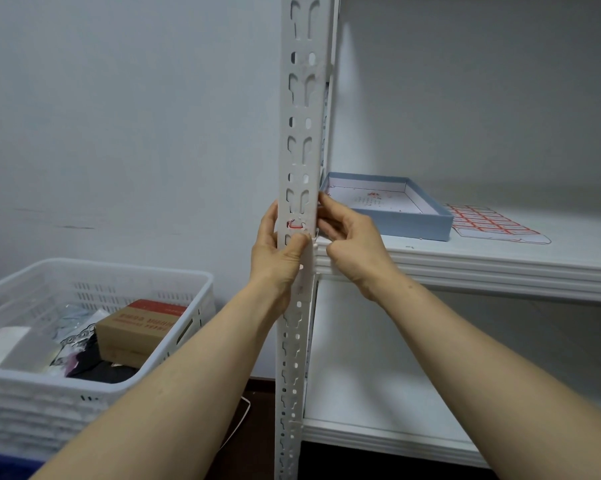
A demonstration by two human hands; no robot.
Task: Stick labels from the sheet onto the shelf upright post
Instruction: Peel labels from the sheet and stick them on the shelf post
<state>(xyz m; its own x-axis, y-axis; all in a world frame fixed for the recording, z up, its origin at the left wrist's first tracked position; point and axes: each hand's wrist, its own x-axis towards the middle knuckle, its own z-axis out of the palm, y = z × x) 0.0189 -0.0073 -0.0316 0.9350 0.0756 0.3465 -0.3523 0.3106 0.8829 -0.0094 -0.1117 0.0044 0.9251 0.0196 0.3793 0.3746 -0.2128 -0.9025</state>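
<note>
At shelf height, my left hand (275, 258) grips the upright post (301, 133), thumb pressed just under the red-edged label (296, 224). My right hand (354, 251) curls its fingers against the post's right edge; I cannot tell whether they pinch anything. The label sheet (489, 221) lies well apart, rightward.

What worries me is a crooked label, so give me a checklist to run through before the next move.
Label on the post: ok, its red border shows on the front face.
Label flat and straight: cannot tell, slots and the left hand hide part.
Left hand steadying the post: ok, it grips just below the label.
Right hand hold: cannot tell, fingertips meet the post's right edge.
Label sheet on the shelf: ok, labels remain.
</note>
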